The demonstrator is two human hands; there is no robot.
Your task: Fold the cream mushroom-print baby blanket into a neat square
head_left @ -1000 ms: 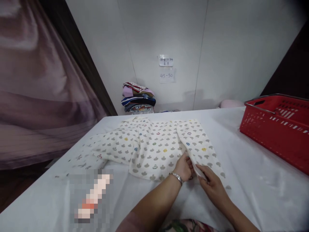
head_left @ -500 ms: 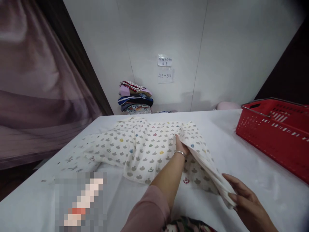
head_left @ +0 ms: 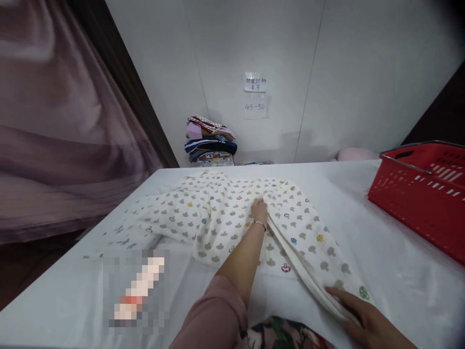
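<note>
Your left hand (head_left: 259, 209) presses flat, grip open, on the white mushroom-print cotton garment (head_left: 225, 218) spread on the desk (head_left: 381, 252). Its folded flap runs lengthwise from that hand back to your right hand (head_left: 358, 315), which pins the near end, fingers extended, nothing clasped.

Garment (head_left: 232, 223): lies spread on the surface (head_left: 363, 203), centre.
Left hand (head_left: 259, 211): on the garment's middle, at a fold.
Right hand (head_left: 363, 320): on the garment's near right end.
Basket (head_left: 421, 198): on the surface, right, well apart.
Clothes stack (head_left: 209, 145): behind the surface, against the wall.
Paper notes (head_left: 255, 94): on the wall, above.
</note>
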